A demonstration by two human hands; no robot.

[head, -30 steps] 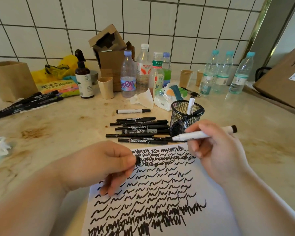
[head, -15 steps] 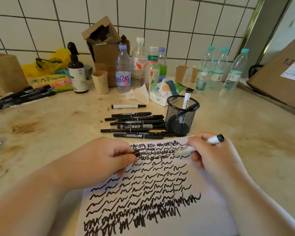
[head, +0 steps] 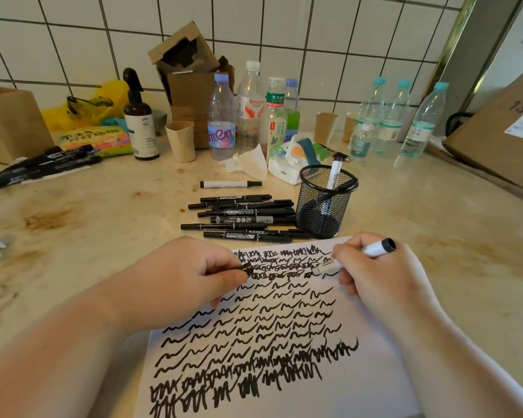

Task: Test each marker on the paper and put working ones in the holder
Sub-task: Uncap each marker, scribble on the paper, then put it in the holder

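A person's two bare hands work over a white sheet of paper [head: 284, 396] lying on a stained beige countertop [head: 88, 230]; the sheet is covered in rows of black squiggles. The right hand [head: 381, 276] pinches a white-barrelled marker with a black end [head: 354, 256] in a writing grip, its tip touching the paper near the top edge among dense scribbles. The left hand [head: 187, 273] rests on the paper's upper left part, fingers curled, pinching a small black marker cap [head: 248, 267] between thumb and forefinger.

Just beyond the paper stands a black wire-mesh cylindrical pen holder [head: 325, 203] with a white marker [head: 334, 173] standing in it and a dark one leaning beside that. Just left of the holder lies a row of black markers [head: 242, 217], with a single white marker with a black cap [head: 230, 184] behind them. More black markers [head: 40, 165] lie at the far left. Plastic bottles [head: 248, 110] line the tiled wall behind.
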